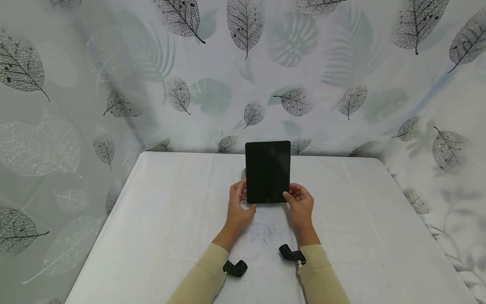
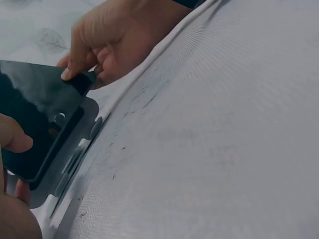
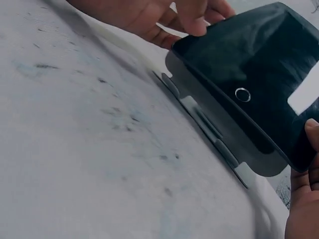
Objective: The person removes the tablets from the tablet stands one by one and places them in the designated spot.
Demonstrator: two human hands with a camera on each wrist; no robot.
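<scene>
A black tablet (image 1: 268,172) with a round home button stands tilted back, its dark screen facing me. Behind and below it, a grey stand (image 3: 214,132) with a slotted lip rests on the table. My left hand (image 1: 238,211) holds the tablet's lower left side, fingers at the edge and thumb near the bottom corner. At the lower right corner, my right hand (image 1: 301,207) pinches the tablet, thumb on the front and fingers behind. The left wrist view shows the tablet's bottom edge (image 2: 57,144) just above the stand's lip. Whether the tablet's back touches the stand is hidden.
A white cloth covers the table (image 1: 182,202), with small dark marks in front of the stand. Leaf-patterned curtains (image 1: 212,84) hang behind and at both sides. Black wrist devices (image 1: 235,268) sit at both sleeve cuffs.
</scene>
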